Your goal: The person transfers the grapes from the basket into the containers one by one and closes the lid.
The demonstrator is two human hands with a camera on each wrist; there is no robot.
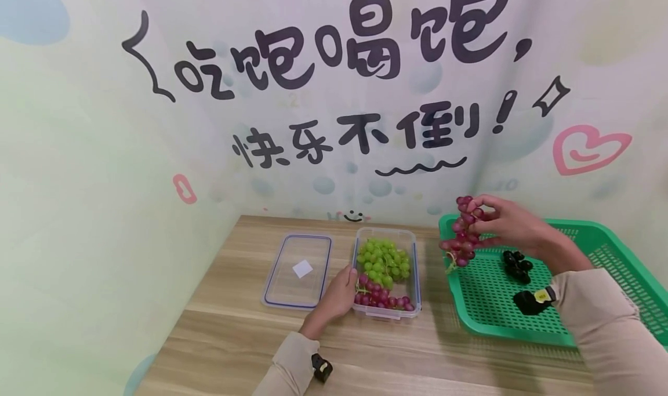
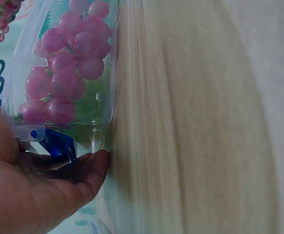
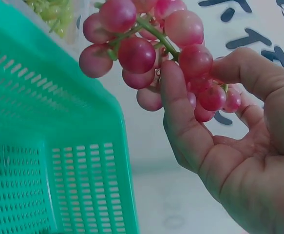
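Observation:
My right hand (image 1: pixel 503 225) pinches a bunch of red grapes (image 1: pixel 461 233) above the left rim of the green basket (image 1: pixel 461 315). In the right wrist view, thumb and fingers (image 3: pixel 180 112) close round the bunch and its stem. At the left side of a clear plastic container (image 1: pixel 386 313), my left hand (image 1: pixel 340 294) grips the wall. Its thumb is at the rim, and its fingers (image 2: pixel 90 178) curl by a blue latch (image 2: pixel 59 145). Inside the container, green grapes (image 1: pixel 383 260) lie towards the back, and another bunch of red grapes (image 1: pixel 381 296) lies along the front.
Left of the container, a clear lid with a blue seal (image 1: pixel 297 271) lies flat on the wooden table (image 1: pixel 235 326); a white square is on it. Dark grapes (image 1: pixel 516 266) lie in the green basket. A printed wall sheet (image 1: pixel 323 199) stands behind the table.

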